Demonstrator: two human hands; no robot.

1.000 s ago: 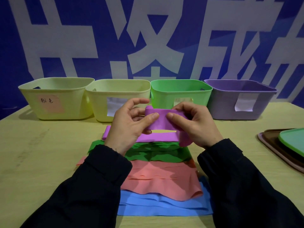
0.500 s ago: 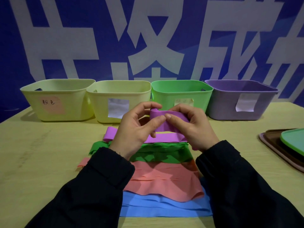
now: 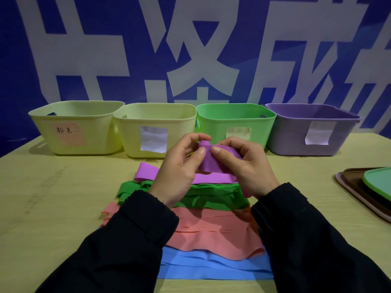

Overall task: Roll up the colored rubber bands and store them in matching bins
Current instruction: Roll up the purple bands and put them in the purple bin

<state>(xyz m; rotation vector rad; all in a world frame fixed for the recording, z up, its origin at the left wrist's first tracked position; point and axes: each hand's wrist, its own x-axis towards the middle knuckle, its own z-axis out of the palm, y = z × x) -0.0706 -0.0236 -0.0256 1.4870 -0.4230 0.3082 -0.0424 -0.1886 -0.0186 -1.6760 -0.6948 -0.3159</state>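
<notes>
Your left hand (image 3: 179,168) and right hand (image 3: 245,166) both pinch a purple rubber band (image 3: 213,159), its end rolled into a small coil at the top between your fingertips. Below them on the tabletop (image 3: 53,208) lie purple, green (image 3: 211,197), red (image 3: 211,231) and blue bands (image 3: 211,269). Behind stand two yellow bins, a green bin (image 3: 234,121) and a purple bin (image 3: 296,132).
</notes>
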